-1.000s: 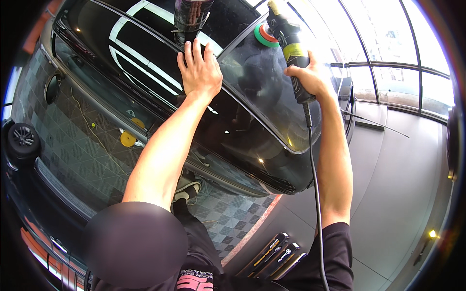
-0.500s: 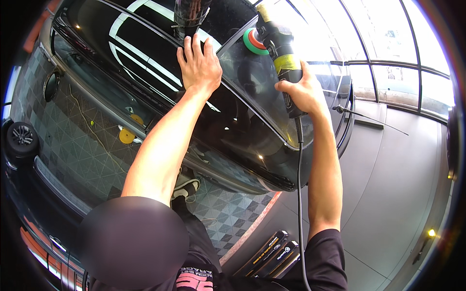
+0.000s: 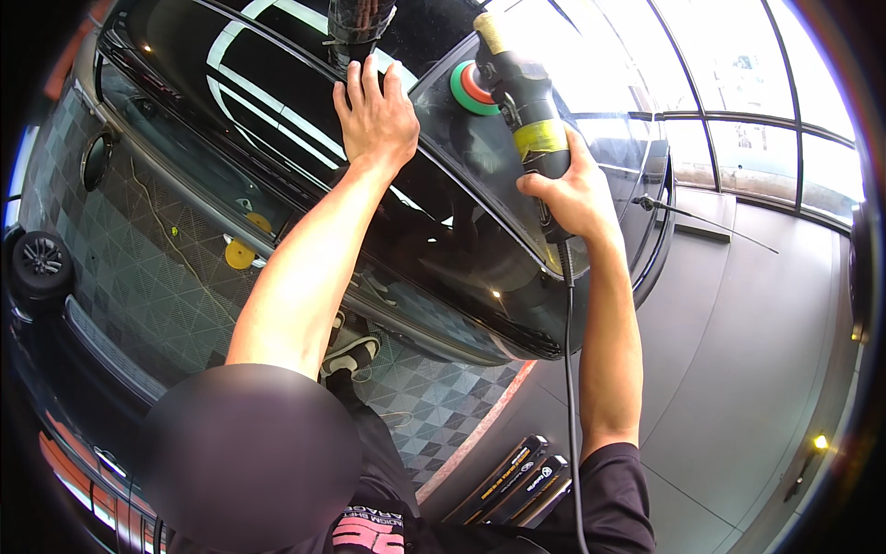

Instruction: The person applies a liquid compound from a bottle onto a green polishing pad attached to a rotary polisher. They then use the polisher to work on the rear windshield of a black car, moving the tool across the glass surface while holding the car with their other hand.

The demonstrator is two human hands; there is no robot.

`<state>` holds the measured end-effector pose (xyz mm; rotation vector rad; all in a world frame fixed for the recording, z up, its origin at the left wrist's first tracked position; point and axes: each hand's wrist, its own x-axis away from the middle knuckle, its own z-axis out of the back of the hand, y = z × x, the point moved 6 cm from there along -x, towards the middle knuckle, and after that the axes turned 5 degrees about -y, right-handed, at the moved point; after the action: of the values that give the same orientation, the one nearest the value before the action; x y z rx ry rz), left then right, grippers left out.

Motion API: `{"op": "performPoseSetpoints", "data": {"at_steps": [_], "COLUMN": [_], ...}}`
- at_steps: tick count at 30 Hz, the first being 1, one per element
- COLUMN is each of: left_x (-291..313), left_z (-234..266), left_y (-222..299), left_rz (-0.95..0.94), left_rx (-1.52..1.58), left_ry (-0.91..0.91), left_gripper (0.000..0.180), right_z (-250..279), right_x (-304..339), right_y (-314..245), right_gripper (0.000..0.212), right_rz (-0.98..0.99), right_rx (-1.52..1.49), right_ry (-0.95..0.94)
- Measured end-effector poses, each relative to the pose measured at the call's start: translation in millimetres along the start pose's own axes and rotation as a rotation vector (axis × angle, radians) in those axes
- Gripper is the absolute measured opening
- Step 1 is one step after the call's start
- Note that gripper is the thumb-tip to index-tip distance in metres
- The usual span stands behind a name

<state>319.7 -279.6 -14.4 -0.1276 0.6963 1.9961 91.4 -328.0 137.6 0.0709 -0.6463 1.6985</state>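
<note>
A black car body [image 3: 277,175] lies in front of me, with bright light strips reflected in its gloss. My left hand [image 3: 379,125] rests flat on the dark panel, fingers spread and holding nothing. Just past its fingertips is a dark, shiny cylindrical shape [image 3: 358,23] that I cannot make out. My right hand [image 3: 574,189] grips the rear of a corded black polisher [image 3: 528,103] with yellow tape round its body. At the polisher's head, a green and red polishing pad [image 3: 469,90] is tilted against the dark glossy surface; full contact cannot be made out.
The power cord [image 3: 570,369] hangs from the polisher past my right forearm. A yellow round pad [image 3: 240,254] shows near the car's lower side. Several dark boxes [image 3: 512,480] stand on the floor behind. Another dark car [image 3: 55,369] is at left; large windows [image 3: 738,83] are at right.
The polisher and my right hand have shifted slightly left, the pad also coming a little nearer. My left hand stays almost in place on the panel.
</note>
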Motion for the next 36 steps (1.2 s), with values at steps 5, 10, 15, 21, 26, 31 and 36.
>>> {"op": "performPoseSetpoints", "data": {"at_steps": [5,10,15,21,26,31,36], "left_x": [1,3,5,2,-4,16,148], "left_z": [1,5,10,11,9,28,46], "left_y": [-1,-5,-7,2,-4,11,106], "left_rz": [0.011,0.008,-0.018,-0.078,-0.137,-0.304,-0.038], "left_rx": [0.181,0.243,0.238,0.221,0.261,0.344,1.474], "left_ry": [0.079,0.103,0.135,0.165,0.165,0.222,-0.689], "left_gripper": [0.039,0.036,0.035,0.033,0.036,0.036,0.048], "right_z": [-3,-13,-22,-47,-65,-70,-64], "right_x": [-13,4,25,43,70,77,66], "right_y": [21,6,9,64,72,81,113], "right_gripper": [0.095,0.092,0.094,0.095,0.102,0.104,0.097], "right_rz": [-0.025,0.027,-0.026,-0.092,-0.127,-0.186,-0.101], "right_rx": [-0.099,-0.092,-0.173,-0.344,-0.378,-0.398,-0.591], "right_ry": [0.046,0.033,0.010,0.154,0.149,0.155,0.194]}}
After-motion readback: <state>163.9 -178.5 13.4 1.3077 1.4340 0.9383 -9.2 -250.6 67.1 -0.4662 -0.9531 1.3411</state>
